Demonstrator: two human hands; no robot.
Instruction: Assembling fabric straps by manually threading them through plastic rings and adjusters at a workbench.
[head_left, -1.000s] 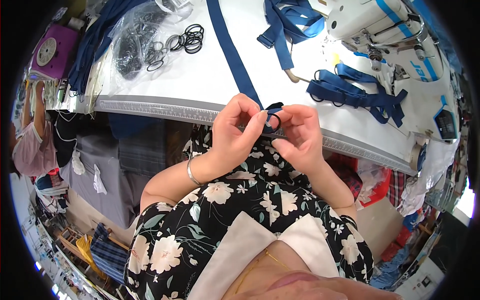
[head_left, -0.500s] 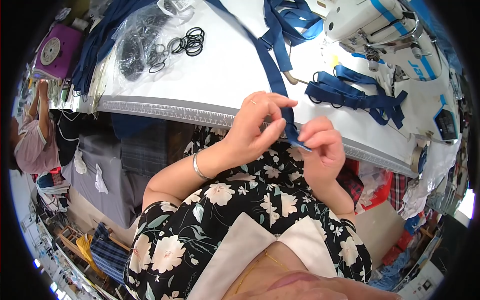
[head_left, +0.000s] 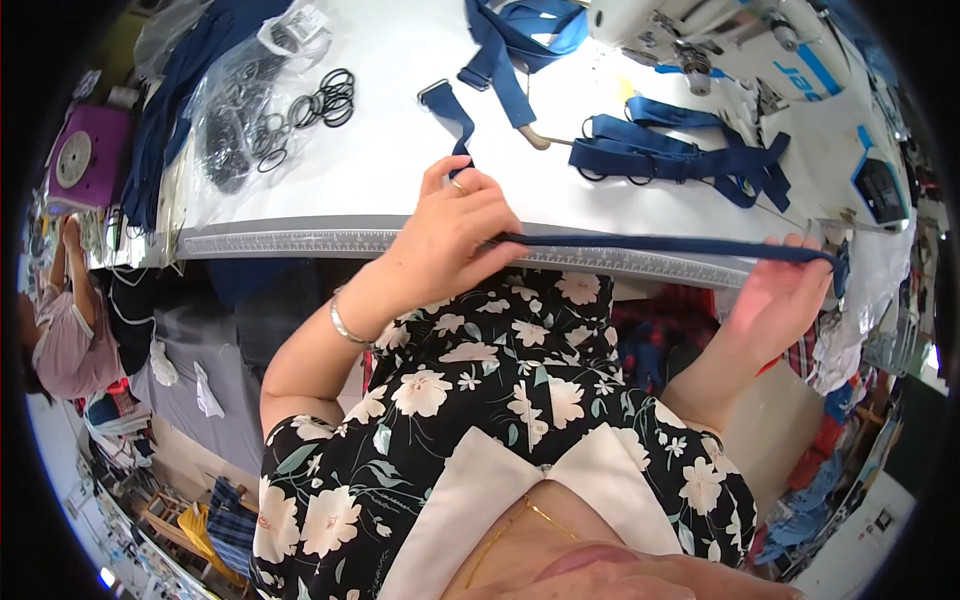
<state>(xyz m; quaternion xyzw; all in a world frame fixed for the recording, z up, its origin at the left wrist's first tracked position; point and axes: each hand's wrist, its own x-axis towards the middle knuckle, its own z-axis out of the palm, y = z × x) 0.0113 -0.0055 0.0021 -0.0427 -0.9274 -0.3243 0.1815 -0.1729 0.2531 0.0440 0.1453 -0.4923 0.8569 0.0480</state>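
Note:
A dark blue fabric strap (head_left: pixel 640 244) is pulled taut along the table's near edge. My left hand (head_left: pixel 440 240) is closed around it near the middle, and my right hand (head_left: pixel 775 300) grips it farther to the right, where its end hangs over the fingers. Beyond my left hand, the strap's other part lies on the white table (head_left: pixel 380 190), ending in a dark buckle (head_left: pixel 433 90). Several blue straps with black rings (head_left: pixel 650 158) are piled on the table, farther from me than the taut strap.
A sewing machine (head_left: pixel 800 70) stands at the far right. Loose black rings (head_left: pixel 335 98) lie beside a clear bag of rings (head_left: pixel 230 130). More blue straps (head_left: pixel 165 130) hang at the left by a purple box (head_left: pixel 85 155). A ruler strip (head_left: pixel 290 243) edges the table. Another person (head_left: pixel 75 330) sits far left.
My right hand has moved far right, drawing the strap out straight between my hands. My left hand has shifted slightly left, and the strap's buckled end now shows on the table.

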